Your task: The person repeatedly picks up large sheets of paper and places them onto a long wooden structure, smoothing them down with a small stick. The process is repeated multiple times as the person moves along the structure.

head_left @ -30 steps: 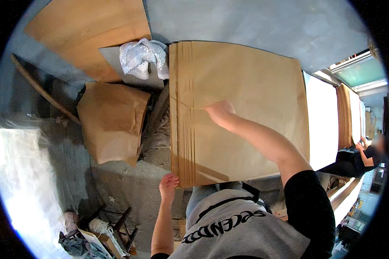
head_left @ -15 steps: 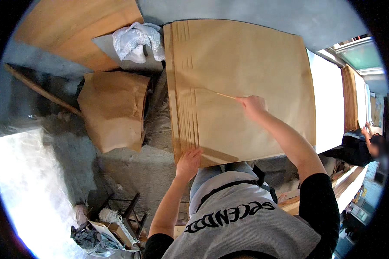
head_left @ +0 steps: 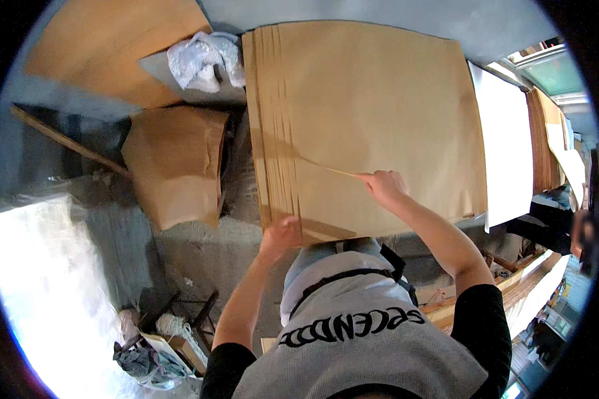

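A stack of large brown paper sheets [head_left: 386,106] lies in front of me, its left edges fanned out in narrow overlapping steps. My right hand [head_left: 387,187] is closed around the end of a thin light stick [head_left: 343,172]. The stick points left over the top sheet, its far end reaching toward the stepped edges, where it is hard to make out. At the near left corner of the stack, my left hand [head_left: 281,236] grips the fanned sheet edges; its fingers are slightly blurred.
Left of the stack lie a folded brown sheet [head_left: 176,169] and a crumpled white cloth [head_left: 206,60]. A wooden pole [head_left: 70,139] leans behind. White sheets [head_left: 502,149] adjoin on the right, where another person [head_left: 559,226] works. A box with bags [head_left: 160,356] stands low left.
My right hand and the stick have moved nearer to me, down along the stepped edges. My left hand stays at the near corner. The other person has lifted a pale sheet.
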`<state>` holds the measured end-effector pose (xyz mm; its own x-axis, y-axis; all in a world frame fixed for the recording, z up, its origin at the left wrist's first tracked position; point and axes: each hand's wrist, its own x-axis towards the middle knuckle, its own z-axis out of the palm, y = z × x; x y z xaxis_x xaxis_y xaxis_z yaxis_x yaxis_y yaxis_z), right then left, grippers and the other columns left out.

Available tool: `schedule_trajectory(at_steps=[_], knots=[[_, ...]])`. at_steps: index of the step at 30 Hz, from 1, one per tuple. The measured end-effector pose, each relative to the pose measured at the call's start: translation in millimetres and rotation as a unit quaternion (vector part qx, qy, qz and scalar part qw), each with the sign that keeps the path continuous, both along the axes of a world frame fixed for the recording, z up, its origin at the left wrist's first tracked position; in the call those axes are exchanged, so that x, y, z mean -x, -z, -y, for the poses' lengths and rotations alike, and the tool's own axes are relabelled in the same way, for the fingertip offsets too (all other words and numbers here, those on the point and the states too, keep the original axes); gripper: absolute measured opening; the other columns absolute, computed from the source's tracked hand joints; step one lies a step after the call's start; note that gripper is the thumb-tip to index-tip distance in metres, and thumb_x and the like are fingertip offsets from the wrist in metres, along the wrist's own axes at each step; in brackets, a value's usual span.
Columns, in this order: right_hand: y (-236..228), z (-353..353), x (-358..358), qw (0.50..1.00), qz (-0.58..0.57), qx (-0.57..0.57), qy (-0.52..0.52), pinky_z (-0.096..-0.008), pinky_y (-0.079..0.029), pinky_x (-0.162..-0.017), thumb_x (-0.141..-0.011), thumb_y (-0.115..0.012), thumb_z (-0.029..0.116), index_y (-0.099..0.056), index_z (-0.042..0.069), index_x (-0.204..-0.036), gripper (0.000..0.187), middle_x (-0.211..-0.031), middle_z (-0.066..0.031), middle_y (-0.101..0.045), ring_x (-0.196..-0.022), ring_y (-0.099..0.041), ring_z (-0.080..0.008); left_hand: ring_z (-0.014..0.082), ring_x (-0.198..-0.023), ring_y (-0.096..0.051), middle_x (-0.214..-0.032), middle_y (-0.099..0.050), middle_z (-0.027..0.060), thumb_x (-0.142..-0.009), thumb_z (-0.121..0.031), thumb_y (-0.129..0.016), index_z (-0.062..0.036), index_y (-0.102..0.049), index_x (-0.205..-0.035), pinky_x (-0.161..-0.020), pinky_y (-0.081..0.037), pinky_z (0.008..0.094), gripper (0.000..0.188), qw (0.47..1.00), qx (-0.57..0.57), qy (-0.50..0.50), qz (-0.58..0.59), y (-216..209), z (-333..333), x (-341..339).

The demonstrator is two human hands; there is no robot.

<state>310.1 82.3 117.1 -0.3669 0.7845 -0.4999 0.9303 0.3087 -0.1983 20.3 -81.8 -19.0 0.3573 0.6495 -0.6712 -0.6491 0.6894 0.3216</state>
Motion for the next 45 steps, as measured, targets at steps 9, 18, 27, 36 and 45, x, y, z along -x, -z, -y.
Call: schedule_trajectory(at_steps=[9,18,27,36,45], knots=[[4,48,-3,0.997,-0.003,-0.028,0.073,-0.039,-0.048,-0.054,-0.079,-0.047,0.016,-0.056,0.031,-0.108,0.034,-0.071,-0.0112,-0.06,-0.061,-0.059,-0.0282,0.0129,-0.082,-0.054,-0.087,-0.054,0.0027,-0.082,-0.005,-0.052,-0.0034,-0.051,-0.097,-0.075,-0.048,0.0276,0.014,0.939,-0.153,-0.066,-0.3,-31,-94,3],[13,73,-19,0.99,0.008,-0.044,0.132,-0.0413,-0.048,-0.055,-0.08,-0.047,0.017,-0.058,0.029,-0.106,0.031,-0.071,-0.0117,-0.059,-0.064,-0.059,-0.0291,0.009,-0.075,-0.051,-0.082,-0.052,-0.0001,-0.081,-0.006,-0.054,-0.0062,-0.052,-0.095,-0.061,-0.045,0.0223,0.014,0.931,-0.098,-0.065,-0.345,-12,-124,-10],[2,70,-39,0.988,-0.029,-0.044,0.142,-0.0401,-0.046,-0.053,-0.08,-0.047,0.015,-0.056,0.024,-0.107,0.029,-0.069,-0.0109,-0.059,-0.063,-0.058,-0.0297,0.0112,-0.084,-0.053,-0.092,-0.055,0.0019,-0.077,-0.032,-0.061,-0.0078,-0.05,-0.102,-0.066,-0.045,0.0287,0.037,0.906,-0.104,0.092,-0.399,-39,-114,-17],[36,125,-189,0.751,-0.405,0.109,0.51,-0.0246,-0.038,-0.053,-0.082,-0.054,0.015,-0.057,0.004,-0.094,0.017,-0.062,0.0025,-0.047,-0.061,-0.045,-0.0081,0.0268,-0.124,-0.028,-0.133,-0.03,0.0059,-0.073,-0.033,-0.064,-0.0141,-0.026,-0.13,-0.096,-0.03,0.0427,0.071,0.99,-0.089,0.055,0.09,-46,32,-53],[78,179,-224,0.79,-0.402,0.318,0.336,-0.022,-0.042,-0.062,-0.074,-0.065,0.033,-0.067,0.006,-0.086,0.03,-0.072,-0.0027,-0.06,-0.069,-0.053,-0.0092,0.0213,-0.071,-0.059,-0.09,-0.058,0.0092,-0.084,-0.03,-0.053,-0.0053,-0.048,-0.103,-0.055,-0.045,0.0288,0.032,0.991,0.077,-0.06,-0.094,-38,-10,-256]])
